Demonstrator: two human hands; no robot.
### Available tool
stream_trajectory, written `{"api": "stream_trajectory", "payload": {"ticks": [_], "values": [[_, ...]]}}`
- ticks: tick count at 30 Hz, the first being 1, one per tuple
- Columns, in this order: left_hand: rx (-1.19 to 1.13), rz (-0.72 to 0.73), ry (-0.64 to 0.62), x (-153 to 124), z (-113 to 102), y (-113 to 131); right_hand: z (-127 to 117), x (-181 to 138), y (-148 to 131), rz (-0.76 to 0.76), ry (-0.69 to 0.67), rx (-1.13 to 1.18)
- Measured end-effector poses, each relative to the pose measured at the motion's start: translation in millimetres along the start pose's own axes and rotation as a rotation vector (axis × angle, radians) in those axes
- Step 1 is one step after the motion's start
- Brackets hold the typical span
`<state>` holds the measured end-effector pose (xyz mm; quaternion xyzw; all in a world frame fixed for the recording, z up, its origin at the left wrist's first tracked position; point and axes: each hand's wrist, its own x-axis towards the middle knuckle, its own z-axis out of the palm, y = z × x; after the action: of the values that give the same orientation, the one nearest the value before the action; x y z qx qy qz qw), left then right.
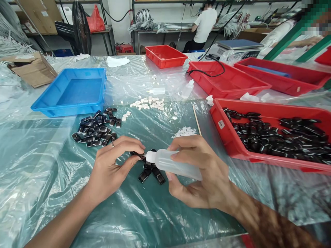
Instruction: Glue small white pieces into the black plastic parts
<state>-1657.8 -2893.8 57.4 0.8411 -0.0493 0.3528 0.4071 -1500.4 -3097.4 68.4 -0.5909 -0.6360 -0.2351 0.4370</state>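
My right hand [199, 168] is wrapped round a translucent squeeze bottle [167, 160] lying nearly level, its white cap end pointing left. Between the thumb and fingertips of my left hand [113, 165] is a small black plastic piece [136, 154], partly hidden by the fingers. The bottle's tip meets or nearly touches that piece; I cannot tell which. Just below, several like black pieces [152, 174] lie in a small cluster on the plastic-covered table. A larger pile of black pieces [97, 127] is beyond my left hand. White bits [184, 131] and a thin wooden stick [197, 120] lie past my right hand.
A red tray [217, 127] of black pieces stands at the right. At the back left is a blue tray [69, 111]. White blocks [148, 103], two small bottles [188, 89] and more red trays [165, 62] are farther back. One person [205, 26] sits beyond.
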Motion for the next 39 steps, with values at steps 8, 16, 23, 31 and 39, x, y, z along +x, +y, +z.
{"api": "stream_trajectory", "payload": {"ticks": [8, 16, 23, 31, 39], "values": [[0.013, -0.029, -0.010, -0.9, -0.3, 2.1, -4.9, -1.5, -0.5, -0.206, -0.031, -0.217], [0.016, -0.026, -0.021, -1.3, 0.0, 1.3, -7.5, 1.8, -0.7, -0.228, -0.054, -0.203], [0.046, -0.017, -0.036, -0.9, 0.8, 1.1, -5.3, 1.8, -2.3, -0.215, -0.057, -0.227], [0.071, 0.003, -0.036, 0.2, 1.3, 1.0, -6.3, -0.6, -2.2, -0.189, -0.059, -0.236], [0.080, 0.030, -0.038, -1.3, 0.5, 0.9, -3.7, 0.1, -4.8, -0.178, -0.041, -0.210]]}}
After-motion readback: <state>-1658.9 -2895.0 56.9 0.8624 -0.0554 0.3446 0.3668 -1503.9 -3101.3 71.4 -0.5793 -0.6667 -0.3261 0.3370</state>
